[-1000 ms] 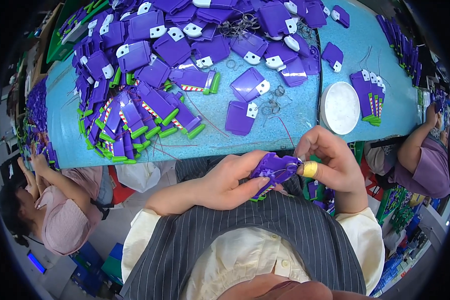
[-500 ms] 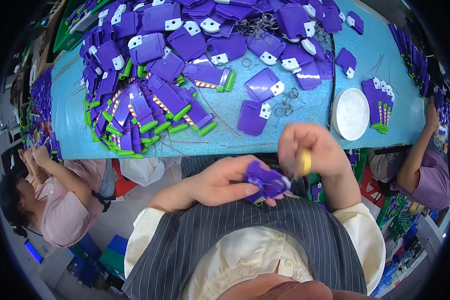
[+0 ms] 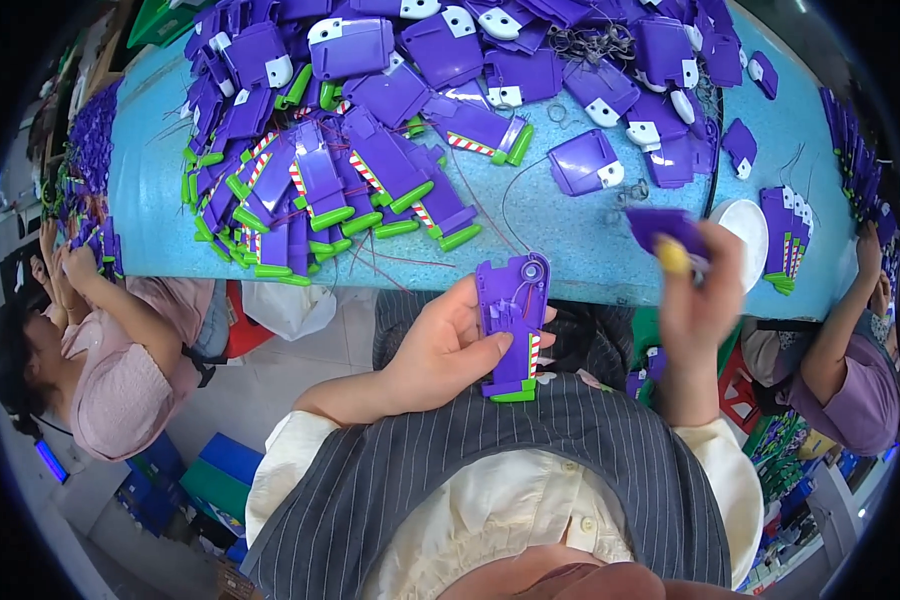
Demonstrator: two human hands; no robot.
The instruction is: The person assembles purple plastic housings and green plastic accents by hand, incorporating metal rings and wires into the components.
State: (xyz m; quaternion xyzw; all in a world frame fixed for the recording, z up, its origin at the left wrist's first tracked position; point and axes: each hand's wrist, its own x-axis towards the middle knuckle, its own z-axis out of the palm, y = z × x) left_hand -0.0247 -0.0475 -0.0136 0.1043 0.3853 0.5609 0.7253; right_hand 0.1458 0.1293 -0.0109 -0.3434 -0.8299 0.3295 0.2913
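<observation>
My left hand (image 3: 448, 340) grips a purple plastic toy leg half (image 3: 510, 330) with a green foot and a red-and-white striped side. Its hollow inner face shows, with a spring ring at the top end and a thin wire trailing toward the table. Over the table edge, my right hand (image 3: 705, 275), smeared by motion, holds a flat purple plastic cover (image 3: 658, 228). A yellow finger cot (image 3: 673, 257) covers one of its fingers. Behind that hand stands a white bowl (image 3: 745, 238), partly hidden.
On the blue table (image 3: 530, 225) lie a heap of purple covers with white corners (image 3: 440, 55), a pile of green-footed toy legs (image 3: 310, 185) and tangled springs (image 3: 595, 45). Finished-looking legs (image 3: 788, 235) stand in a row at right. People work at the left (image 3: 130, 350) and right (image 3: 840, 370).
My right hand has moved from beside the left hand out to the right and now holds a purple cover; one cover is gone from the table. The toy leg is turned upright in my left hand.
</observation>
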